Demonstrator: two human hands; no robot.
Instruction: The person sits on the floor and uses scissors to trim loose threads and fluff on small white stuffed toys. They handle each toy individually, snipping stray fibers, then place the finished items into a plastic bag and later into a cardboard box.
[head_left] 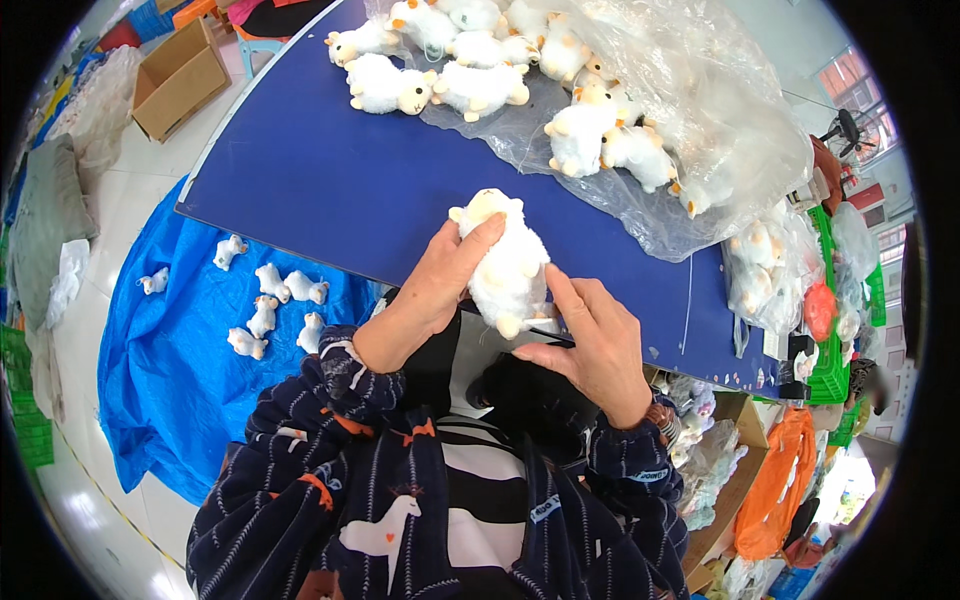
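Note:
A small white plush sheep (512, 262) with cream feet is held over the near edge of the blue table (330, 180). My left hand (432, 290) is closed around its left side, the thumb pressed on its front. At its lower right, my right hand (600, 345) has thumb and forefinger apart. The forefinger tip is at the sheep's side. A small white tag (541, 325) sticks out near the toy's lower end, between that thumb and forefinger. Fingers behind the toy are hidden.
Several similar plush sheep (480, 88) lie at the far side on a clear plastic bag (690, 110). More fill a bag (760, 265) at the right. On the left, a blue sheet (160, 370) holds several sheep. A cardboard box (180, 80) sits on the floor.

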